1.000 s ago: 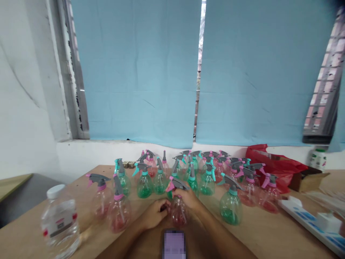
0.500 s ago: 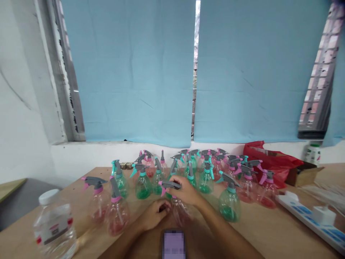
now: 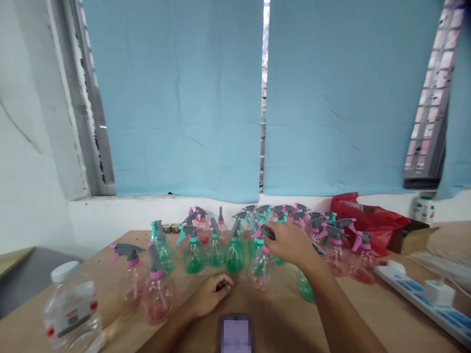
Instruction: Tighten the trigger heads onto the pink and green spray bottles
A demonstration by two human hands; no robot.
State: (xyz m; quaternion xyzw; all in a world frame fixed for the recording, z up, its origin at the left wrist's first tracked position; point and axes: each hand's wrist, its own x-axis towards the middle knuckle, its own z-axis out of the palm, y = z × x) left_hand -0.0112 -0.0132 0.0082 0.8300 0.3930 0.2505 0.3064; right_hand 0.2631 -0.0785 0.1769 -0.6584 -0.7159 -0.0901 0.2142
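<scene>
My right hand [image 3: 290, 242] is closed round the grey and pink trigger head of a clear pink spray bottle [image 3: 259, 271], which is upright among the others. My left hand [image 3: 212, 295] rests on the table with its fingers curled in and nothing visible in them, apart from the bottles. Beyond it stand several green spray bottles, the nearest a green spray bottle [image 3: 234, 256] with a grey head. Two pink spray bottles, one of them the front pink spray bottle [image 3: 159, 298], stand to the left. My right forearm partly hides a green spray bottle [image 3: 305, 285].
A large water bottle [image 3: 73, 314] stands at the left front. A phone [image 3: 236, 336] lies at the near edge. On the right are a white power strip [image 3: 423, 299], a red plastic bag [image 3: 371, 220] and a cardboard box [image 3: 415, 239]. More spray bottles line the back wall.
My right hand has moved right and away from me, carrying the pink spray bottle from beside my left hand. My left hand has barely moved.
</scene>
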